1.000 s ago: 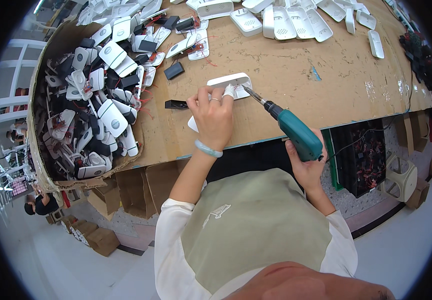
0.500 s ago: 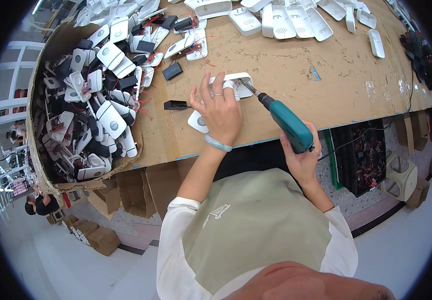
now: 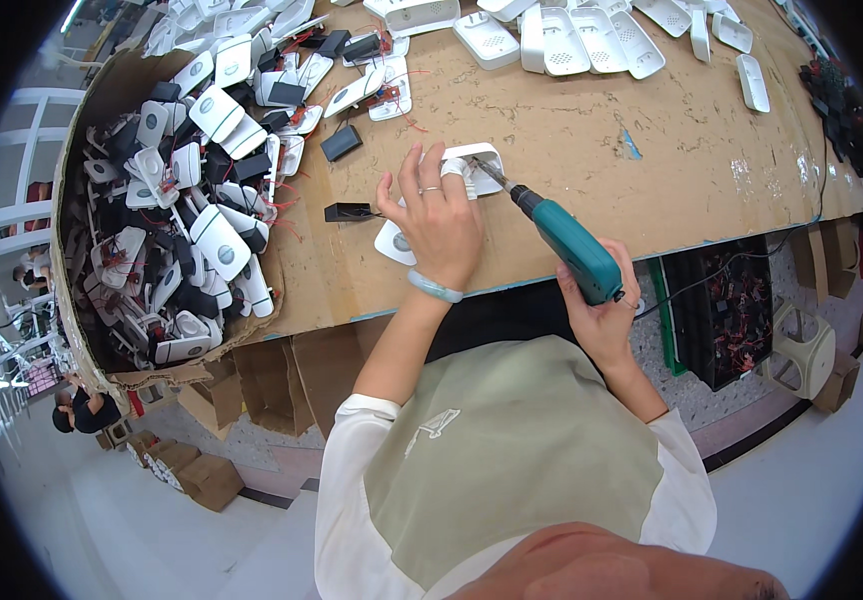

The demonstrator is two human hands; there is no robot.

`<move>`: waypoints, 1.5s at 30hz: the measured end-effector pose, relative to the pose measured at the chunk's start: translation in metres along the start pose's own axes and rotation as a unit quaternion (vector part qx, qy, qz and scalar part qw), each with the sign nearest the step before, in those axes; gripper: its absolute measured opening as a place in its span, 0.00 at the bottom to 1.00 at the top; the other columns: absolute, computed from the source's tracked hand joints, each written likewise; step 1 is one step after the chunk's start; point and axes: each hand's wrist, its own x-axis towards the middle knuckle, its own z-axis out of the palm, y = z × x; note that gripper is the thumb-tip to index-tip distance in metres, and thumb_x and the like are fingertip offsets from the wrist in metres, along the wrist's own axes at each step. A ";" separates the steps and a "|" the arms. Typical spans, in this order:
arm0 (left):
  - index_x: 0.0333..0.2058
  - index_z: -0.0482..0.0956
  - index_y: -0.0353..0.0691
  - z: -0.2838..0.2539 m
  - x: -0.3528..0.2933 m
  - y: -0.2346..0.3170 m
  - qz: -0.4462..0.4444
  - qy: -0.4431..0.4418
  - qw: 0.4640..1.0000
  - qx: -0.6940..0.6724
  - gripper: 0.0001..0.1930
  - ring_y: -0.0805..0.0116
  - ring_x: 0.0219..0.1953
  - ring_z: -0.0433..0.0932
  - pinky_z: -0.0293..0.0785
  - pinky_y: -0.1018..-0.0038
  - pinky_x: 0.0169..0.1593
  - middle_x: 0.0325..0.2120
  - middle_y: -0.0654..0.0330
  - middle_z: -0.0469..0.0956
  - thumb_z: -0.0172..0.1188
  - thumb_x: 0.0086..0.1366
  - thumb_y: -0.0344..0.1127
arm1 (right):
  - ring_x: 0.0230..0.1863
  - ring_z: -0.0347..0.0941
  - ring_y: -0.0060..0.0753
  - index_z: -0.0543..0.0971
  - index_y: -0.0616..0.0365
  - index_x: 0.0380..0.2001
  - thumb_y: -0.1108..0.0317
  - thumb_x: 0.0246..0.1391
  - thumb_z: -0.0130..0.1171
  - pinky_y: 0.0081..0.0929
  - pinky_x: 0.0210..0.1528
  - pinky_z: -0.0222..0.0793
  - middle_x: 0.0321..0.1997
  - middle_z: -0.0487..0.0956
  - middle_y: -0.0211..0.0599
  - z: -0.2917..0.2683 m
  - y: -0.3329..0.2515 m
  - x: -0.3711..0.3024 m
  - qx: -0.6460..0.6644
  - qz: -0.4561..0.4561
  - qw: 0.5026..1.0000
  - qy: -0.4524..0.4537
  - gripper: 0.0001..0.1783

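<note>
My right hand grips a green electric screwdriver by its rear end. Its metal bit slants up and left into a white plastic housing shell. That shell lies open side up on the table, steadied by my left hand, whose fingers press on its left side. White wrapping covers one fingertip, and my fingers hide part of the shell. Partly under the left hand is a white cover piece with a grey oval. A small black block sits just left of my thumb.
To the left, a torn cardboard box is heaped with white covers, black blocks and red wires. A black block lies beyond my left hand. Empty white shells line the far side. A black crate and a stool stand below right.
Almost nothing differs. Both hands, the screwdriver and the shell hold nearly the same place, and the whole view has shifted very slightly.
</note>
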 end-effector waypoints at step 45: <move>0.35 0.80 0.34 -0.001 0.003 0.002 -0.002 -0.009 1.000 0.005 0.10 0.57 0.61 0.71 0.54 0.50 0.63 0.52 0.57 0.77 0.62 0.51 0.26 | 0.43 0.75 0.38 0.81 0.63 0.37 0.73 0.53 0.71 0.30 0.45 0.71 0.40 0.78 0.41 -0.020 -0.011 -0.007 0.023 0.031 0.999 0.022 0.10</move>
